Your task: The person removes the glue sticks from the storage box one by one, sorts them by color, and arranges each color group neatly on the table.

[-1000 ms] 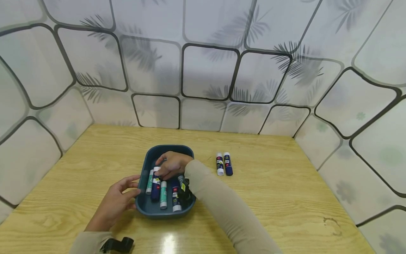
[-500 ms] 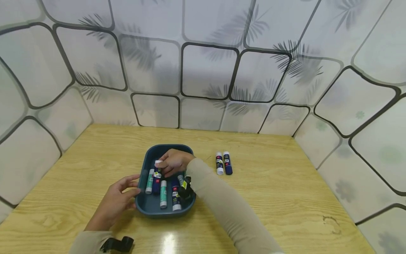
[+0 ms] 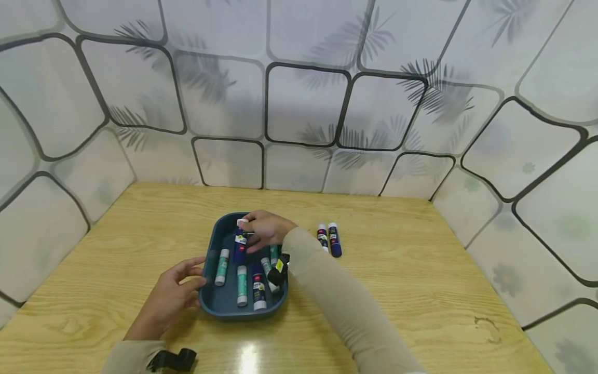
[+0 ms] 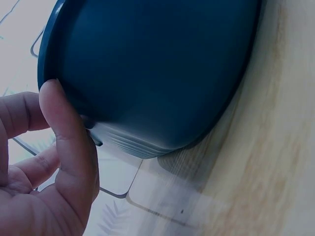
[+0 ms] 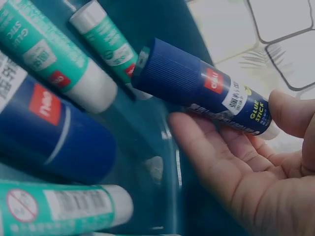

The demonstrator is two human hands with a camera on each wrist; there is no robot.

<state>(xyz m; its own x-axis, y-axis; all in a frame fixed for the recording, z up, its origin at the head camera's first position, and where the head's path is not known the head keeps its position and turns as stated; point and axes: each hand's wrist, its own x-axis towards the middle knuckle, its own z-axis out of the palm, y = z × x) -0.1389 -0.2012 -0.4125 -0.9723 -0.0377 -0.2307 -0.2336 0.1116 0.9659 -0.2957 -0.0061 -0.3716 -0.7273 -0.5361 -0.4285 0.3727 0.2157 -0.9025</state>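
My right hand (image 3: 268, 227) pinches the white end of a navy-blue glue stick (image 3: 240, 243) over the far part of a dark blue plastic bin (image 3: 219, 309). In the right wrist view the same glue stick (image 5: 189, 78) slants above the bin floor, thumb on its white end and fingers beneath. My left hand (image 3: 172, 291) rests at the bin's left side; in the left wrist view a fingertip (image 4: 51, 91) touches the wall near the rim. Inside lie several green glue sticks (image 3: 241, 286) and another navy glue stick (image 3: 259, 292). The right forearm and wrist camera overlap the bin's right side.
On the wooden table (image 3: 420, 291), right of the bin, stand or lie two navy glue sticks (image 3: 334, 240) side by side, one partly behind the right sleeve (image 3: 336, 291). A patterned wall covering (image 3: 308, 104) encloses the table at the back and sides.
The right hand has moved the navy glue stick away from the left green one, up and toward the bin's far side. The left hand and the bin stay in place.
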